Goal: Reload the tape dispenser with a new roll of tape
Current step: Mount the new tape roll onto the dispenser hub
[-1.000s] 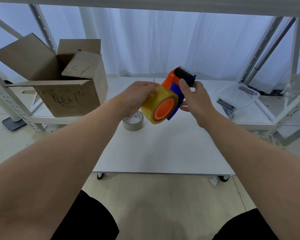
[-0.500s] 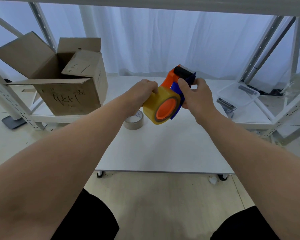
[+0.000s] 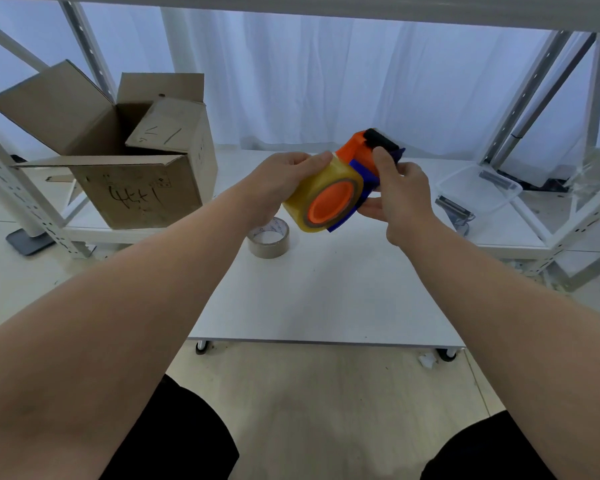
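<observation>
I hold an orange and blue tape dispenser (image 3: 355,152) in the air above the white table (image 3: 326,292). A yellow-clear tape roll (image 3: 314,188) sits on its orange hub (image 3: 331,204). My left hand (image 3: 278,181) grips the roll from the left, thumb along its top edge. My right hand (image 3: 400,192) grips the dispenser body from the right, thumb up near the black roller (image 3: 380,143). An empty brown tape core (image 3: 269,237) lies on the table below the hands.
An open cardboard box (image 3: 132,168) stands on the low shelf at the left. A clear plastic tray (image 3: 478,190) sits on the right shelf. White metal rack posts (image 3: 520,98) frame both sides, with white curtains behind.
Both hands and the dispenser have drifted slightly up and away. The grips on the roll and the dispenser body are unchanged.
</observation>
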